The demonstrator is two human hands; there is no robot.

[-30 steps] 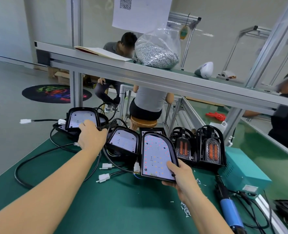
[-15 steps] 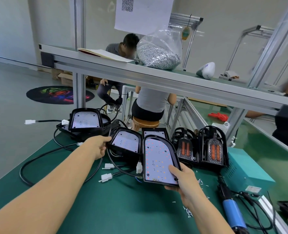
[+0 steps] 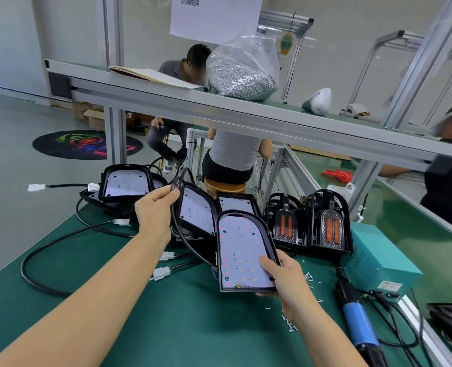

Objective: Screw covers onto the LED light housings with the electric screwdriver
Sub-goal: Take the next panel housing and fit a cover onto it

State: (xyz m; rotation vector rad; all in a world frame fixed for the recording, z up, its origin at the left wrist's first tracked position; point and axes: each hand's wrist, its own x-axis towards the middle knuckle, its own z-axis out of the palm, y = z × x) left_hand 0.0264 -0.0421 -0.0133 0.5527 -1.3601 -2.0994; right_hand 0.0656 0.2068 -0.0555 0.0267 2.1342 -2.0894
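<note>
- we are holding one housing (image 3: pixel 242 250) tilted up off the mat (image 3: pixel 182 321), led board facing us, just left of the covers; our right hand (image 3: pixel 286 280) is gripping its lower right corner, thumb pressing on the board, the other fingers curling out of sight beneath.
- our left hand (image 3: pixel 154 210) is pinching a black cable (image 3: pixel 178 181) between thumb and fingertips, lifting its loop further left of the covers, above a second open housing (image 3: pixel 197 211).
- two covers (image 3: pixel 307 221) with orange lenses are standing upright on the mat, not yet on any housing as far as we can tell.
- the screwdriver (image 3: pixel 357 321) is lying untouched on the mat, below and to the right of the covers, and loose screws (image 3: pixel 308 276) are lying scattered just below them.
- more open housings (image 3: pixel 125 182) are waiting far left of the covers, boards bare.
- we are judging the task to be at an early step: we are seeing no cover fitted or screwed, so seating a cover and driving screws is all left.
</note>
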